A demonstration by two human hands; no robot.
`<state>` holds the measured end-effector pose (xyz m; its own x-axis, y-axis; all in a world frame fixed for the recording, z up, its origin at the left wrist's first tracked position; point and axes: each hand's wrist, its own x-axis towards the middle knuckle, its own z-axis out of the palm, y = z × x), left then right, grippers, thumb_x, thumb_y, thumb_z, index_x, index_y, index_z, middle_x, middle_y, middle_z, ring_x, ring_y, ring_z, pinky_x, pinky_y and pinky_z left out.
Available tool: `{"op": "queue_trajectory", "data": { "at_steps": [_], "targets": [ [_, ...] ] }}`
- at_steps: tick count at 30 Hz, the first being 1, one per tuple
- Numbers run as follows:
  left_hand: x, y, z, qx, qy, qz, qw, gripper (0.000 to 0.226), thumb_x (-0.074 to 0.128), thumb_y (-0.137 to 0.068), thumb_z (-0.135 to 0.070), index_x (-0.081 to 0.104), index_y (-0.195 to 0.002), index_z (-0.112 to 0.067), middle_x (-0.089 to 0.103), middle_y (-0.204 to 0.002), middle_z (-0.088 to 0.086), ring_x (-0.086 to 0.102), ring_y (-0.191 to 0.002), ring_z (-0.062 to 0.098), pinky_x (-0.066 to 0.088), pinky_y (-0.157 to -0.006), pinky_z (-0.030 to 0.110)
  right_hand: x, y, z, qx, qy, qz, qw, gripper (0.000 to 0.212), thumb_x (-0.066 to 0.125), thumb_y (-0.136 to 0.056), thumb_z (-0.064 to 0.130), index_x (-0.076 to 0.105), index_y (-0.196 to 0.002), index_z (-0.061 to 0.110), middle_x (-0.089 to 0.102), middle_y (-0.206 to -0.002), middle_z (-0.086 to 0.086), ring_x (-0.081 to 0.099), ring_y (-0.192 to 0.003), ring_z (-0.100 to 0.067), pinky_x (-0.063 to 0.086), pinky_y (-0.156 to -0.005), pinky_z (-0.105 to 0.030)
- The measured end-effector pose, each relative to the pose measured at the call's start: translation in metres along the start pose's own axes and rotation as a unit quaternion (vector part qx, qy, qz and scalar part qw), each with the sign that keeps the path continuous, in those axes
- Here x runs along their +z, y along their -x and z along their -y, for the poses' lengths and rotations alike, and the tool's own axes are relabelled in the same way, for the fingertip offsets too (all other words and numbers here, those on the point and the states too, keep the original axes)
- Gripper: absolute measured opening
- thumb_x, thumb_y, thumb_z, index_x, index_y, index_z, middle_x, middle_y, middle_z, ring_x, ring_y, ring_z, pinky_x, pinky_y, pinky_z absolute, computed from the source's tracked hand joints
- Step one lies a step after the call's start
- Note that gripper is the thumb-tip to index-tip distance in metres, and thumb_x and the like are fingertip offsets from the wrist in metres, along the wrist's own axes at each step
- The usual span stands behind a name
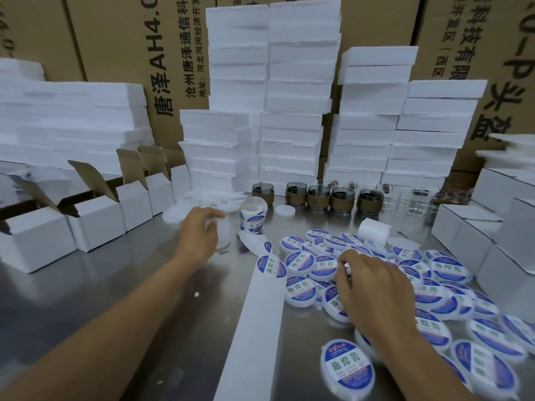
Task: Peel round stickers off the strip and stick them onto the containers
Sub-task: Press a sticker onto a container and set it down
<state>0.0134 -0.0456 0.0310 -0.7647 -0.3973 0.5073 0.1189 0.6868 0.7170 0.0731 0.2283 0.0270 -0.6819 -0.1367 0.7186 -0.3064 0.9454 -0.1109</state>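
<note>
A white backing strip runs from the sticker roll toward the table's front edge, with a round blue-and-white sticker on it. Many labelled round white containers lie scattered at the right. My left hand grips a plain white container just left of the roll. My right hand lies over the pile of labelled containers with its fingers curled down on one; what the fingertips hold is hidden.
Open white cartons line the left side and closed ones the right. Stacks of white foam blocks and brown shipping boxes stand behind. Dark glass jars and clear ones stand in a row at the back of the metal table.
</note>
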Motion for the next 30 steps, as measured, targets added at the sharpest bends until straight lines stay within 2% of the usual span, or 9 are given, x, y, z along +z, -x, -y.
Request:
{"op": "queue_trajectory", "data": {
  "at_steps": [5, 8, 10, 12, 16, 19, 21, 27, 30],
  "targets": [
    [-0.011, 0.037, -0.061, 0.008, 0.222, -0.013, 0.975, 0.052, 0.029, -0.080, 0.021, 0.057, -0.076, -0.023, 0.059, -0.087, -0.003, 0.051, -0.074, 0.008, 0.037, -0.058, 0.005, -0.008, -0.001, 0.011, -0.055, -0.013, -0.061, 0.997, 0.010, 0.075, -0.068, 0.004, 0.068, -0.075, 0.007, 0.064, -0.060, -0.006, 0.060, -0.053, -0.025, 0.050, -0.050, -0.033],
    [-0.004, 0.068, -0.083, -0.023, 0.361, 0.044, 0.931, 0.049, 0.034, -0.088, 0.014, 0.055, -0.086, -0.031, 0.060, -0.090, 0.001, 0.053, -0.077, 0.015, 0.041, -0.068, 0.023, -0.017, 0.004, 0.026, -0.047, -0.095, -0.082, 0.991, 0.012, 0.071, -0.075, 0.008, 0.070, -0.087, 0.008, 0.068, -0.069, -0.004, 0.063, -0.061, -0.023, 0.052, -0.052, -0.032],
    [0.002, 0.084, -0.089, -0.027, 0.402, 0.101, 0.910, 0.048, 0.037, -0.095, 0.006, 0.053, -0.101, -0.039, 0.060, -0.098, 0.005, 0.053, -0.083, 0.018, 0.042, -0.075, 0.033, -0.022, 0.010, 0.038, 0.003, -0.170, -0.052, 0.984, 0.009, 0.061, -0.085, 0.017, 0.066, -0.092, 0.017, 0.065, -0.071, 0.004, 0.060, -0.063, -0.016, 0.048, -0.054, -0.029],
    [0.005, 0.092, -0.091, -0.027, 0.417, 0.146, 0.897, 0.042, 0.038, -0.097, 0.002, 0.055, -0.108, -0.035, 0.060, -0.094, 0.000, 0.054, -0.085, 0.016, 0.042, -0.077, 0.032, -0.023, 0.013, 0.044, 0.075, -0.261, 0.005, 0.962, 0.009, 0.050, -0.092, 0.028, 0.060, -0.091, 0.029, 0.062, -0.072, 0.013, 0.058, -0.067, -0.007, 0.045, -0.058, -0.029],
    [0.008, 0.095, -0.094, -0.085, 0.496, 0.211, 0.838, 0.032, 0.040, -0.095, 0.003, 0.063, -0.091, -0.019, 0.062, -0.076, -0.004, 0.053, -0.077, 0.017, 0.038, -0.068, 0.028, -0.021, 0.009, 0.052, 0.221, -0.472, 0.071, 0.850, 0.009, 0.049, -0.093, 0.030, 0.057, -0.088, 0.030, 0.066, -0.072, 0.007, 0.063, -0.062, -0.009, 0.049, -0.058, -0.025],
    [0.004, 0.093, -0.096, -0.102, 0.565, 0.262, 0.775, 0.021, 0.053, -0.082, 0.003, 0.061, -0.083, -0.015, 0.058, -0.077, 0.001, 0.057, -0.069, 0.015, 0.044, -0.059, 0.027, -0.023, 0.002, 0.061, 0.316, -0.614, 0.168, 0.704, 0.009, 0.052, -0.093, 0.023, 0.060, -0.097, 0.020, 0.070, -0.069, 0.000, 0.065, -0.057, -0.016, 0.053, -0.060, -0.027],
    [0.001, 0.094, -0.096, -0.096, 0.580, 0.293, 0.754, 0.019, 0.060, -0.074, 0.000, 0.062, -0.078, -0.018, 0.057, -0.078, 0.000, 0.057, -0.069, 0.014, 0.046, -0.054, 0.026, -0.024, 0.000, 0.063, 0.343, -0.665, 0.218, 0.627, 0.009, 0.055, -0.092, 0.020, 0.061, -0.098, 0.016, 0.071, -0.072, -0.004, 0.066, -0.057, -0.020, 0.054, -0.057, -0.025],
    [0.003, 0.095, -0.094, -0.096, 0.560, 0.303, 0.765, 0.031, 0.054, -0.075, 0.000, 0.070, -0.078, -0.027, 0.070, -0.094, 0.002, 0.064, -0.086, 0.015, 0.052, -0.068, 0.028, -0.024, 0.001, 0.058, 0.381, -0.748, 0.236, 0.491, 0.012, 0.058, -0.085, -0.001, 0.061, -0.096, 0.005, 0.065, -0.069, -0.006, 0.057, -0.052, -0.012, 0.051, -0.057, -0.019],
    [0.002, 0.091, -0.092, -0.145, 0.629, 0.319, 0.694, 0.033, 0.043, -0.087, -0.009, 0.066, -0.109, -0.020, 0.071, -0.105, 0.009, 0.067, -0.096, 0.023, 0.053, -0.084, 0.033, -0.023, 0.001, 0.056, 0.389, -0.778, 0.213, 0.445, 0.011, 0.058, -0.084, -0.004, 0.058, -0.092, 0.003, 0.064, -0.065, -0.008, 0.059, -0.050, -0.012, 0.053, -0.053, -0.018]
  ]
}}
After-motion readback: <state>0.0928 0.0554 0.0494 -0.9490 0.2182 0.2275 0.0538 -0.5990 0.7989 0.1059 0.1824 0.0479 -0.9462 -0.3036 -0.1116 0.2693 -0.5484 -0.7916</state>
